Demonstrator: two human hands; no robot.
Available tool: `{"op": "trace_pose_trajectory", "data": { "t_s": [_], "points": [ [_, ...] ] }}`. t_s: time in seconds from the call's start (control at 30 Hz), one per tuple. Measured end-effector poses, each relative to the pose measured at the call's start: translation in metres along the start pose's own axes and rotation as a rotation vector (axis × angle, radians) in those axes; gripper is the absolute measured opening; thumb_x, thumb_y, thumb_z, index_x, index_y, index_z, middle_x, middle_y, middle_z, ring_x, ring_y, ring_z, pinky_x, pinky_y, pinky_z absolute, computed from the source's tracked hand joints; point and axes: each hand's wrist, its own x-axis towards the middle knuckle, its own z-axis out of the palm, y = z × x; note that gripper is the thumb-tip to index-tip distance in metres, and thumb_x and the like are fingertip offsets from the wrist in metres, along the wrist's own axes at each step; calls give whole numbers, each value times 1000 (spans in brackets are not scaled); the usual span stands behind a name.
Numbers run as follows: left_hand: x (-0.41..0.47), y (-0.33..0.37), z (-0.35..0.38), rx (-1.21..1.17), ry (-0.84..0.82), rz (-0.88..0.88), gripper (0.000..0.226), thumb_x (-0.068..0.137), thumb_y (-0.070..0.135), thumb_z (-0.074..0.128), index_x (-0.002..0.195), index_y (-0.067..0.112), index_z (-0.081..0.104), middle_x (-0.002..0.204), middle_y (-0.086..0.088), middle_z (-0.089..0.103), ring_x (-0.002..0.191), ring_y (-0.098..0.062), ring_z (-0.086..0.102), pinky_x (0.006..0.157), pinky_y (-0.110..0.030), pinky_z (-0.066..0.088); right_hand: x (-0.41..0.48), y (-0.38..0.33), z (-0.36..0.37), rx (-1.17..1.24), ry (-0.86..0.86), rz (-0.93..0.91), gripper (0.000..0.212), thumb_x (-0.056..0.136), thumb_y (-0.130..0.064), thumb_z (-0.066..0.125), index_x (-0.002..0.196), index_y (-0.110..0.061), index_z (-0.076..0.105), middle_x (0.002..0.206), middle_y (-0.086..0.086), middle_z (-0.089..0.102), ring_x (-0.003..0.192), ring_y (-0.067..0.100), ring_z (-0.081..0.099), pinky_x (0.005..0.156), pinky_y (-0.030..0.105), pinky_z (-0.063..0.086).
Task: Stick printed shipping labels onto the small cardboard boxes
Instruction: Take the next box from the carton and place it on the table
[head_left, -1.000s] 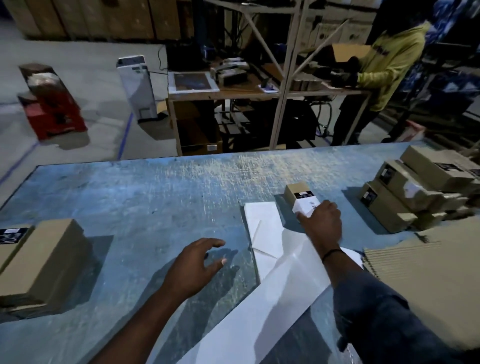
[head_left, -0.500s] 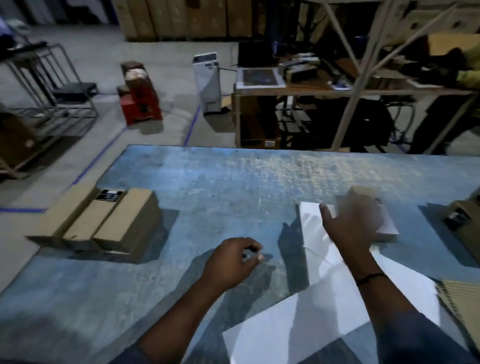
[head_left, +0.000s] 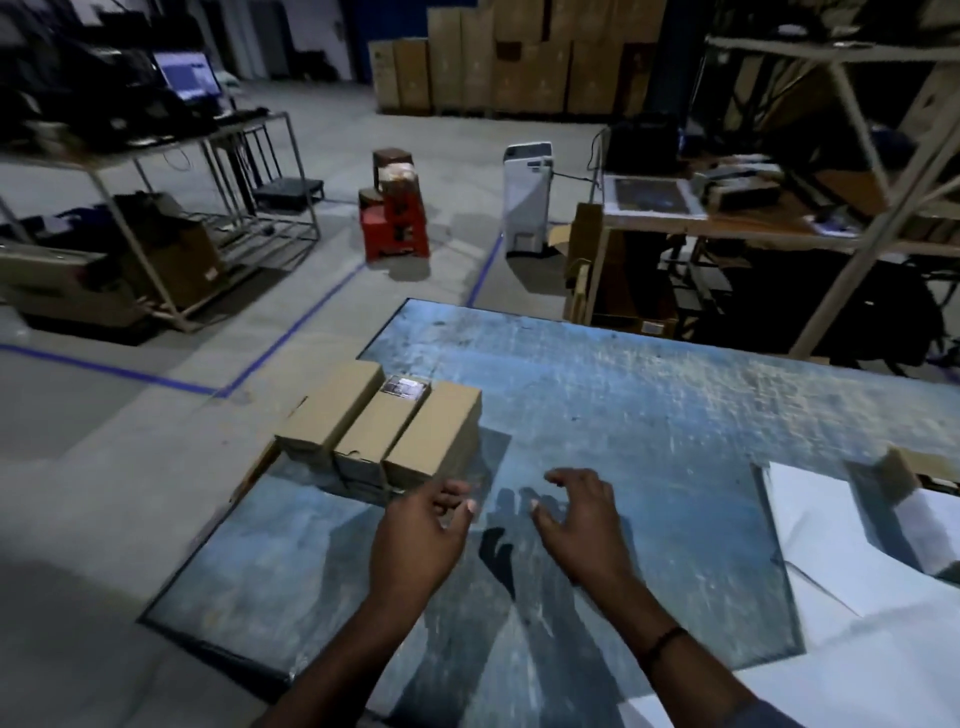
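Observation:
A stack of small cardboard boxes (head_left: 384, 426) stands at the left edge of the blue table (head_left: 649, 395); the middle one carries a dark printed label (head_left: 405, 387) on its far end. My left hand (head_left: 421, 540) hovers just in front of the stack, fingers loosely curled, holding nothing. My right hand (head_left: 582, 519) floats beside it with fingers spread, also empty. At the far right a single small box (head_left: 904, 467) with a white label lies on white backing sheets (head_left: 841, 530).
The table's left edge and near-left corner drop to grey floor marked with blue tape lines. Beyond the table stand a red stool stack (head_left: 395, 218), a white upright unit (head_left: 527, 197), a wooden workbench (head_left: 727, 218) and metal racks (head_left: 156, 218).
My view has swung left. My right hand let go of the labelled box on the right and moved left next to my left hand, and both now hover near the box stack.

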Motion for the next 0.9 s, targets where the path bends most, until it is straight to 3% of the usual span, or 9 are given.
{"op": "trace_pose_trajectory", "data": {
  "t_s": [0.17,0.27,0.4,0.47,0.57,0.73,0.8,0.9],
  "points": [
    [7,-16,-22,-92,167,-99,16,85,37,77,87,34,61,81,15,67,77,1,63,67,-33,58,56,-51,18,113,-82,-45,38,91,-37,71,123,-18,62,117,2,56,110,21,56,92,37,49],
    [12,-23,-26,-107,198,-147,22,83,44,78,88,32,61,82,17,67,78,-1,65,70,-33,58,92,-79,24,141,-147,-23,48,94,-36,70,135,-16,55,132,6,53,117,21,56,89,29,43],
    [14,-26,-28,-93,188,-184,30,83,57,74,92,31,62,87,15,69,83,-6,67,71,-34,59,123,-90,35,221,-250,105,66,96,-40,66,153,-18,40,156,4,42,138,26,46,109,40,42],
    [14,-25,-28,-95,191,-193,31,82,57,74,92,30,63,87,13,70,82,-7,68,71,-33,59,129,-90,41,241,-270,143,62,97,-38,66,150,-16,43,150,4,49,136,24,49,107,36,42],
    [15,-26,-29,-114,190,-180,29,84,53,75,93,28,65,88,12,72,83,-7,68,72,-33,59,127,-91,42,280,-249,149,46,98,-33,66,138,-14,53,134,3,59,120,20,56,93,30,42],
    [13,-27,-29,-200,158,-100,21,89,41,75,101,24,71,96,11,74,90,-4,70,78,-35,61,104,-62,27,376,-174,218,47,91,-44,72,126,-19,54,120,1,60,111,23,61,85,36,48],
    [10,-20,-27,-246,147,-65,20,90,40,75,103,25,73,97,12,75,91,-1,69,80,-32,60,88,-49,14,481,-106,240,45,89,-41,76,121,-17,54,117,3,60,109,25,63,86,43,56],
    [3,-5,-16,-289,86,19,12,92,35,73,103,31,71,97,15,73,92,6,68,80,-26,59,64,-27,-11,631,34,285,45,85,-31,81,117,-11,56,117,10,61,107,28,66,84,40,61]
  ]
}}
